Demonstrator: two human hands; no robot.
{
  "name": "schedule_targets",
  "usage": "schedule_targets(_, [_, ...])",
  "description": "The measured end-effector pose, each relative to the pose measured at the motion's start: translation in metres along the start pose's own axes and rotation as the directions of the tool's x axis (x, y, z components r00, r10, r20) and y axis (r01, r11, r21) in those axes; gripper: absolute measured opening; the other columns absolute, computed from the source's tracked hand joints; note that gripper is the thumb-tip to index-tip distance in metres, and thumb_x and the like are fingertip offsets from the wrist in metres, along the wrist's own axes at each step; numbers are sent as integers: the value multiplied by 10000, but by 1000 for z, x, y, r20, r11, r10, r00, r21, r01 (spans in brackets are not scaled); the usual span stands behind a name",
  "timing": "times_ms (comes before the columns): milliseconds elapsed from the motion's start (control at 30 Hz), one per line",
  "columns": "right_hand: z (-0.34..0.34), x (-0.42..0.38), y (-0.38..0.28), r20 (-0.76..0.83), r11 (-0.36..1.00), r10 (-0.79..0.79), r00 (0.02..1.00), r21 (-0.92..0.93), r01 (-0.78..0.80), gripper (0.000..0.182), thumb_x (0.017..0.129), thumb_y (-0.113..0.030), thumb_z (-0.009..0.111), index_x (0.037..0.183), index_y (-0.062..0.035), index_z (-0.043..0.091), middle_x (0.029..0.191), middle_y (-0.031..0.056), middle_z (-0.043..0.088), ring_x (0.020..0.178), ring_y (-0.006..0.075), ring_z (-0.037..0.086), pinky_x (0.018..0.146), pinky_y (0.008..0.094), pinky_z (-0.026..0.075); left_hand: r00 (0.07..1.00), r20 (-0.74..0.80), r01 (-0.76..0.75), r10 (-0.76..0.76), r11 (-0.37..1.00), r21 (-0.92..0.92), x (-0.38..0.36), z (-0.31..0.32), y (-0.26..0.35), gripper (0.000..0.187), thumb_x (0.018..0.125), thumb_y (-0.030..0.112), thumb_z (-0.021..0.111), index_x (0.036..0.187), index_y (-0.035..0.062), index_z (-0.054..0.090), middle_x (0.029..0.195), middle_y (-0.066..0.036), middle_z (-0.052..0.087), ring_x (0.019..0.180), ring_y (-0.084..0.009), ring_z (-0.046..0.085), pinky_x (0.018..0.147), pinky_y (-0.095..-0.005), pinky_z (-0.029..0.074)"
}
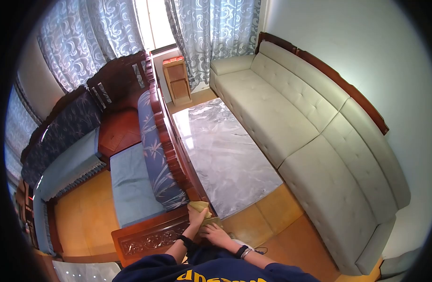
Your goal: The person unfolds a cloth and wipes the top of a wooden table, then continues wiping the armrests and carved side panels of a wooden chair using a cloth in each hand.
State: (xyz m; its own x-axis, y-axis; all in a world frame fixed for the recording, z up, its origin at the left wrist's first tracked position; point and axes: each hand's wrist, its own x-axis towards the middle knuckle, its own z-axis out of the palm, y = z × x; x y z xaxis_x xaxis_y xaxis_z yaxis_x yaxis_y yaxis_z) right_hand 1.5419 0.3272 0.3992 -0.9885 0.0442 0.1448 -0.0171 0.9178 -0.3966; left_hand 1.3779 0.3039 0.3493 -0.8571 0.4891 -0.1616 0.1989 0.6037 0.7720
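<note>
1. The yellowish cloth (198, 206) is held by the left hand (197, 218), fingers closed, at the end of the carved armrest (152, 229).
2. Its nearer part is touched by the right hand (217, 235), fingers bent; whether it is gripped cannot be told.

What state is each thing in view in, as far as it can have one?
Curtains: parted, hanging down.
Window: bright, partly uncovered.
Yellowish cloth: creased, gripped by the left hand.
Right hand: beside the left, near the cloth; grip unclear.
Marble-look tabletop: glossy, reflecting light.
Patterned cushion: propped against the wooden backrest.
Blue seat cover: spread over the seat.
Small wooden stand: upright.
</note>
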Motion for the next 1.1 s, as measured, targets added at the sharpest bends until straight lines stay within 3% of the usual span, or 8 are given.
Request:
schedule_targets(233, [-10, 12, -11, -95, 998, 54, 994, 29, -51, 279, 806, -159, 527, 1074, -157, 604, 1164, 81, 521, 1176, 242, 432, 1042, 431, 282, 958, 260, -14, 122, 923, -384, 49, 17, -57, 696, 762, 505, 655, 1120, -70, 493, 1050, -249, 607, 1010, -359, 595, 841, -386, 472])
schedule_targets(333, [-8, 26, -6, -60, 995, 86, 994, 48, -83, 243, 829, -159, 528, 1059, -149, 608, 1173, 84, 519, 1186, 250, 425, 1041, 445, 281, 954, 299, 73, -15, 981, -182, 47, -1, -37, 689, 795, 556, 577, 1078, -72, 546, 1036, -270, 606, 1010, -381, 587, 842, -403, 467])
schedule_targets(500, [4, 41, -11, -103, 991, 133, 986, -21, -136, 221, 846, -181, 532, 1049, -136, 607, 1196, 82, 514, 1212, 264, 405, 1041, 468, 275, 981, -4, 190, -194, 962, -195, 29, -20, -77, 633, 855, 519, 501, 1047, -81, 560, 975, -267, 628, 947, -396, 604, 828, -409, 464])
schedule_targets(633, [18, 40, -21, -240, 973, 182, 954, -94, -209, 221, 842, -185, 540, 1049, -129, 596, 1223, 68, 509, 1231, 269, 393, 1043, 473, 266, 922, 335, 372, -196, 695, -616, -23, -79, -135, 522, 878, 434, 529, 1080, -44, 590, 951, -149, 670, 853, -265, 649, 761, -344, 498])
schedule_targets(767, [21, 24, -32, -302, 965, 217, 928, -80, -251, 227, 850, -177, 505, 1047, -112, 598, 1252, 84, 501, 1251, 286, 378, 1053, 473, 257, 805, 535, 522, -258, 736, -431, -69, -141, -235, 367, 927, 332, 482, 1035, 0, 597, 941, -98, 656, 779, -211, 645, 663, -342, 533])
schedule_targets(833, [20, 14, -38, -273, 958, 223, 936, -115, -262, 221, 851, -166, 505, 1045, -116, 600, 1259, 83, 499, 1262, 288, 370, 1054, 474, 254, 809, 435, 500, -396, 852, -154, -97, -167, -270, 367, 920, 315, 484, 1044, -15, 585, 939, -117, 647, 791, -234, 644, 636, -362, 547])
schedule_targets(900, [26, 11, -40, -290, 955, 232, 929, -111, -274, 223, 830, -172, 553, 1044, -128, 600, 1267, 64, 494, 1257, 297, 370, 1051, 491, 252, 768, 325, 635, -552, 722, -276, -141, -208, -219, 315, 881, 281, 529, 968, -17, 587, 853, -179, 619, 746, -317, 638, 533, -439, 536])
schedule_targets(1100, [28, 30, -37, -299, 939, 326, 897, -12, -345, 222, 842, -187, 545, 1050, -138, 606, 1274, 71, 496, 1265, 300, 362, 1052, 496, 244, 603, 499, 782, -622, 585, -216, -193, -210, -353, 360, 886, 264, 480, 1085, -26, 560, 901, -191, 623, 721, -310, 649, 549, -390, 561])
